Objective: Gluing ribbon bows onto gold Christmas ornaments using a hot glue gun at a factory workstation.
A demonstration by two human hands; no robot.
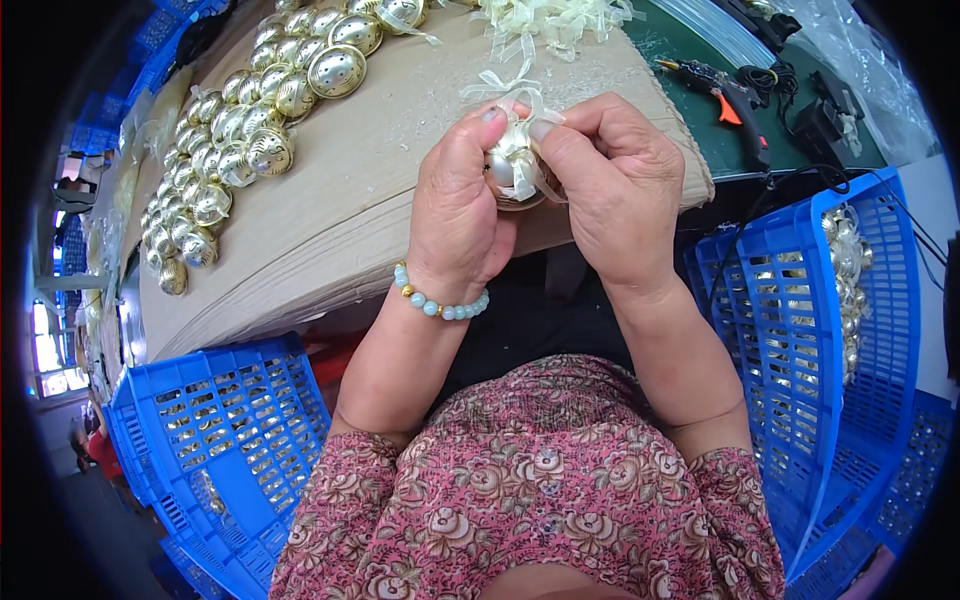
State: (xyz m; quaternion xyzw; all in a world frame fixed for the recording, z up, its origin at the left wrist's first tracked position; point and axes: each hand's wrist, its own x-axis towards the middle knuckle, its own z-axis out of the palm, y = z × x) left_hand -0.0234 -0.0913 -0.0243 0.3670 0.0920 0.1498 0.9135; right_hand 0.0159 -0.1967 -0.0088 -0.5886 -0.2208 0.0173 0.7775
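My left hand [455,215] and my right hand [615,190] are pressed together over the near edge of a cardboard-covered table [370,190]. Between the fingers of both sits a shiny gold ball bell [505,172] with a pale sheer ribbon bow [512,100] on top. My left thumb and right index finger pinch the ribbon at the top of the bell. A bead bracelet [440,305] circles my left wrist. Most of the bell is hidden by my fingers.
Several gold bells [245,120] lie in a long heap along the table's left and far side. Loose pale ribbon bows [555,20] lie at the far edge. A glue gun [725,95] with black cables rests on green matting at right. Blue plastic crates stand at lower left [215,440] and right [800,330], the right one holding bells.
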